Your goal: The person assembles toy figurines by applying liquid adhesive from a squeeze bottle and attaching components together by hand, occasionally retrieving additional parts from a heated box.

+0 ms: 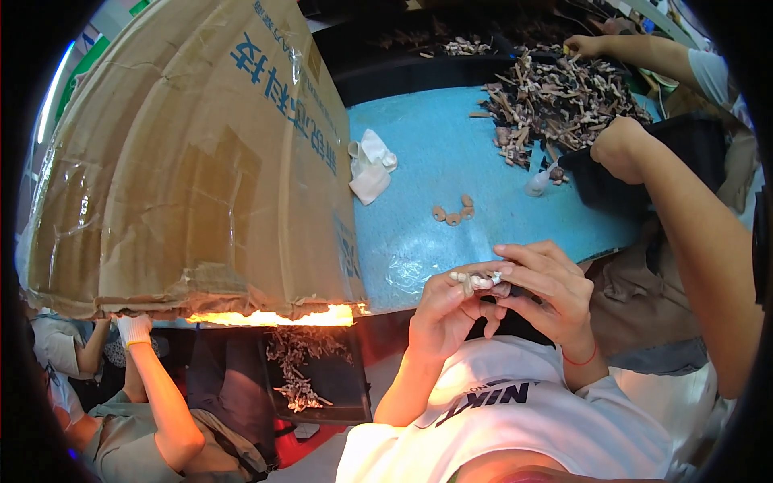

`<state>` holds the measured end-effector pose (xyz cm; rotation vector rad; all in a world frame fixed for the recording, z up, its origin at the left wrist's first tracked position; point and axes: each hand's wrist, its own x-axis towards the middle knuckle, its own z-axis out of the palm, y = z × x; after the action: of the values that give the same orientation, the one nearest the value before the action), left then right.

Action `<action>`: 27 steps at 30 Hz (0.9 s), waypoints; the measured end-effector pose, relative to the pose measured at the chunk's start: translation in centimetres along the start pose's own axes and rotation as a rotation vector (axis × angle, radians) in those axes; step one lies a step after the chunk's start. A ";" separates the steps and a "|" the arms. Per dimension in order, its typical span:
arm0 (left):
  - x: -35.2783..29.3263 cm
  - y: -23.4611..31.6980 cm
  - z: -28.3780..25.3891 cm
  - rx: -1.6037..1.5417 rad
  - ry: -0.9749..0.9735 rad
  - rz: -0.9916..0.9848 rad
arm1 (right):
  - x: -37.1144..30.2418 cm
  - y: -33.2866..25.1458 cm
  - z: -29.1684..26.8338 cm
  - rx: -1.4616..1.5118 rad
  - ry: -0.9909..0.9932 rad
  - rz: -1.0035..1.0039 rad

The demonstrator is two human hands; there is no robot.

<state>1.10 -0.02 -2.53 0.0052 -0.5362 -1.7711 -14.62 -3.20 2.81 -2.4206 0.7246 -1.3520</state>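
Close to my body, both hands are raised over the near edge of the blue table (419, 153). Between them is a small pale, jointed, doll-like figure (481, 282). The fingers of my left hand (437, 315) are closed on it from the left. My right hand (560, 298) pinches its right end with thumb and fingertips, which partly cover it. Farther off lie several small brown round pieces (453, 218) in a curved row. A small translucent bottle (538, 184) lies to their right, near a pile of brown figures (564, 101).
A big cardboard box (201, 177) rises at left, with a bright glow (274, 318) along its lower edge. Beside it lies crumpled white tissue (372, 169). At right, a co-worker's arm (692, 193) reaches over a black bin (684, 145). A dark tray (314, 394) of figures sits lower left.
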 end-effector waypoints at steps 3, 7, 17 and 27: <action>0.1 -0.1 0.0 0.087 0.062 0.020 | -0.1 0.3 0.1 0.021 0.023 0.032; 2.5 0.6 -0.5 0.011 0.223 -0.032 | -1.2 1.0 -0.2 0.098 0.120 0.218; 23.9 3.6 -4.1 0.533 0.348 0.115 | -4.1 1.9 -3.2 0.003 0.133 0.378; 26.3 3.0 -7.5 1.121 0.468 0.264 | -7.5 5.2 -3.7 -0.118 0.205 0.582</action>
<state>-1.34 -27.41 -0.89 1.0445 -1.0470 -0.9724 -22.59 -3.44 -2.98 -1.9238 1.4576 -1.3342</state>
